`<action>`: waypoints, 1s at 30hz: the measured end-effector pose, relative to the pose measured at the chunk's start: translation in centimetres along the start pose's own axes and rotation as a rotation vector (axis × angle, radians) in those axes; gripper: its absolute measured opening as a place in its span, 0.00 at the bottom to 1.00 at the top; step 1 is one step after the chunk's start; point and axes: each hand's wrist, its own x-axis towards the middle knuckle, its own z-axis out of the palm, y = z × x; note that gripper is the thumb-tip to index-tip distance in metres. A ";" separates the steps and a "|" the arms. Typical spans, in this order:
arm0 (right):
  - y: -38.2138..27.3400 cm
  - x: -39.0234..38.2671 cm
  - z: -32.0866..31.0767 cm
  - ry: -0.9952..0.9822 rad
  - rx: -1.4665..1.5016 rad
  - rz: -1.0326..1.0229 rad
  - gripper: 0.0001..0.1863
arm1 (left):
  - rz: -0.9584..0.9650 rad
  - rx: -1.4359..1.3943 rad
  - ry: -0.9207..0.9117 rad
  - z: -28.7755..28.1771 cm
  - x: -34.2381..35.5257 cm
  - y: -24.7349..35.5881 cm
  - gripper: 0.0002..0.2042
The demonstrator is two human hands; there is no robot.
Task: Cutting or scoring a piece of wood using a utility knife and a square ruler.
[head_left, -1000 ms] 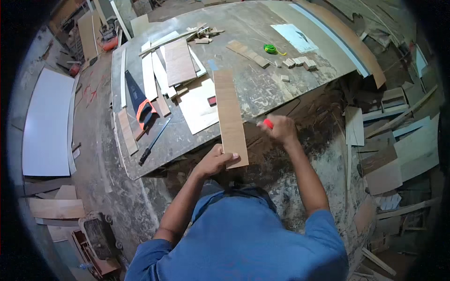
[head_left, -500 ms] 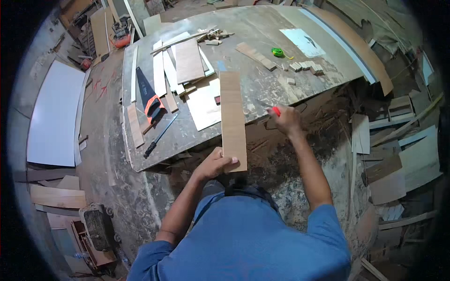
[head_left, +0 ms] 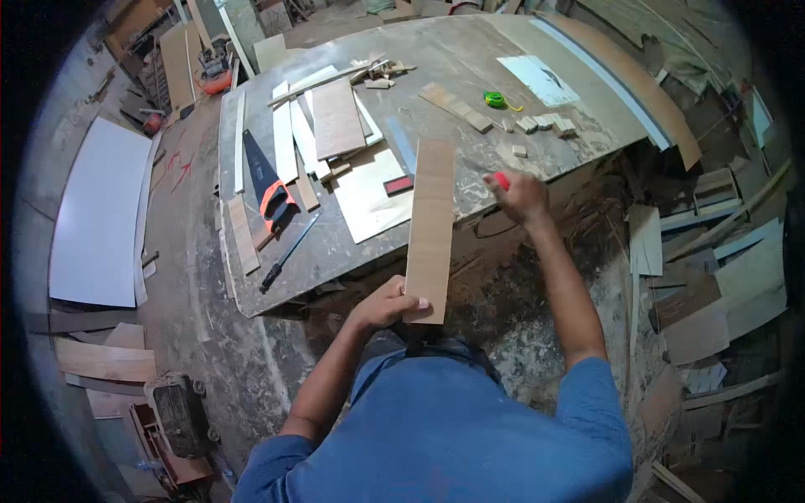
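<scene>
A long, narrow wooden board (head_left: 433, 220) points away from me, its near end gripped by my left hand (head_left: 386, 305) with the thumb on top. The far part of the board is above the workbench edge. To the right of it, my right hand (head_left: 527, 201) is closed around a small red-handled tool (head_left: 502, 180); its kind cannot be made out. This hand is apart from the board, by the bench's front edge. Just left of the board, a small dark-red rectangular block (head_left: 398, 185) lies near a pale sheet (head_left: 369, 205).
The workbench (head_left: 335, 251) bears a handsaw (head_left: 267, 183), a blue rod with a black handle (head_left: 289, 253), a stacked panel (head_left: 339, 117) among strips, a green tape measure (head_left: 495, 100) and several small wood blocks (head_left: 545, 124). Offcuts (head_left: 713, 310) are piled at the right.
The board has shifted right and slightly nearer, its far end now leaning right. My right hand has moved slightly right, still closed on the red-handled tool. The dark-red block now shows more fully.
</scene>
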 end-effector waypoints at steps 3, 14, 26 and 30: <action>1.4 0.6 -0.6 0.043 -0.028 -0.057 0.35 | -0.005 0.013 -0.036 -0.2 0.0 0.1 0.19; -0.7 4.0 -1.7 0.068 -0.187 -0.608 0.35 | -0.070 0.117 -0.095 -0.7 0.4 1.3 0.18; -5.1 0.6 -3.2 0.233 -0.086 -0.660 0.33 | 0.020 0.050 -0.010 1.0 -0.7 -0.2 0.17; -3.6 0.9 -2.6 0.190 -0.103 -0.492 0.33 | 0.013 0.163 -0.065 1.7 -0.9 0.1 0.16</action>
